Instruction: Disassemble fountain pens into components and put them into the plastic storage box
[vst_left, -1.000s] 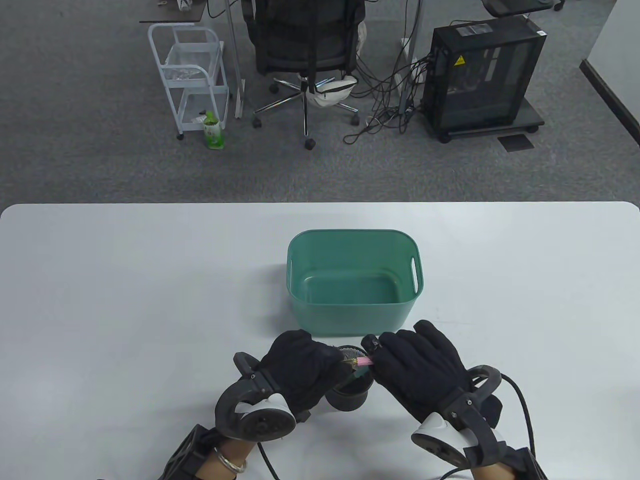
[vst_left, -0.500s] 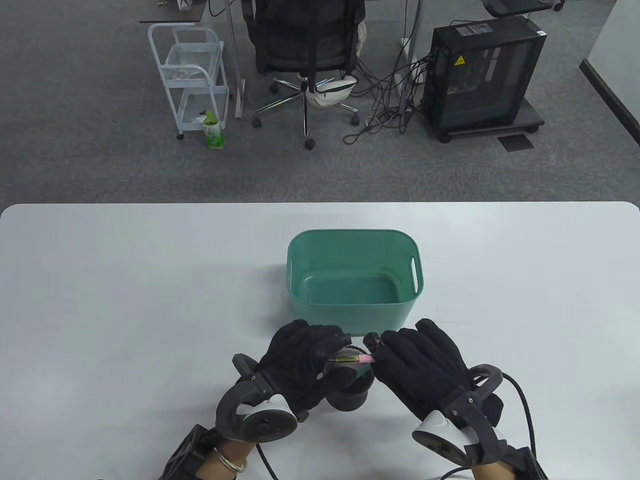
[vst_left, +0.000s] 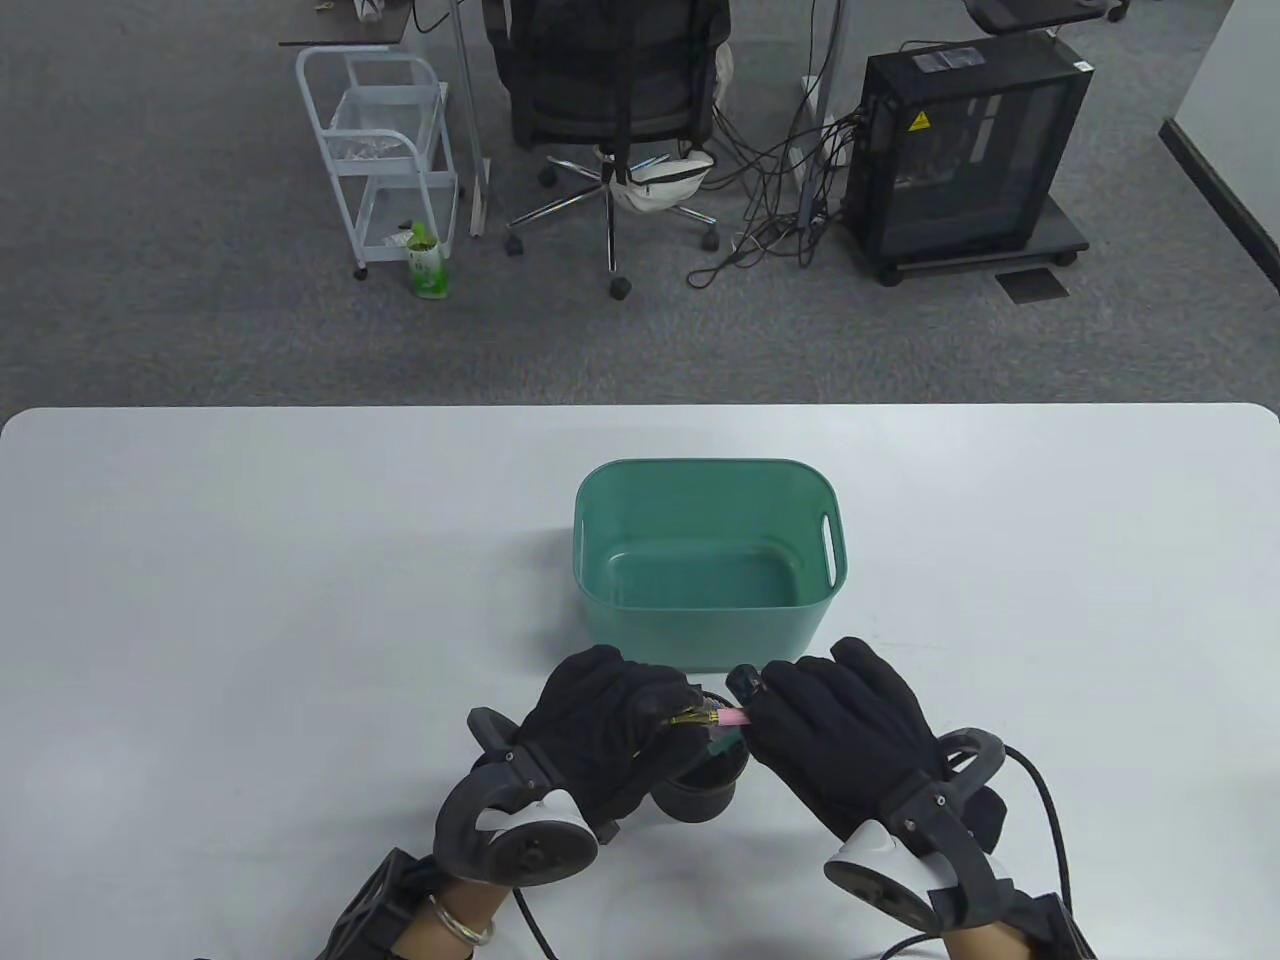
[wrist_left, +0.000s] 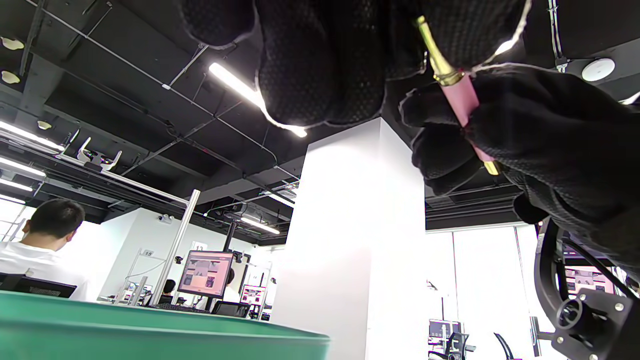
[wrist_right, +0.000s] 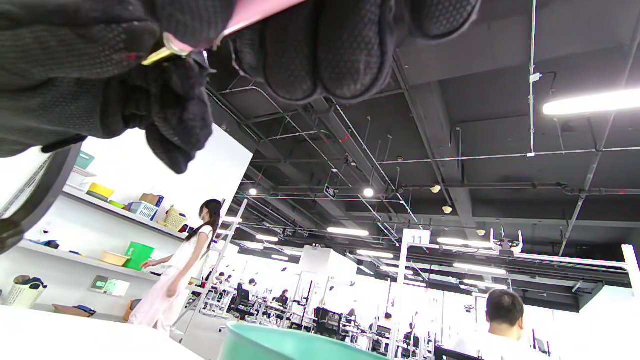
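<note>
You hold one fountain pen between both hands, just above a dark round pen holder that stands on the white table, with the green plastic storage box just beyond it and, as far as the table view shows, with nothing in it yet. Your right hand is curled around the pink barrel, and your left hand pinches the gold section at the other end. Expect the pen to be light, stiff and smooth, so it will likely slip under gloved fingertips; keep your grip close to the gold ring on each side of the joint, where twisting or pulling is easiest to control. The nib end is probably delicate, so don't squeeze or bend it. Much is hidden: your gloves cover most of the pen, so you cannot tell whether a cap is on or whether the joint has begun to part. The holder's inside is blocked by your hands, and any other pens in it cannot be made out.
</note>
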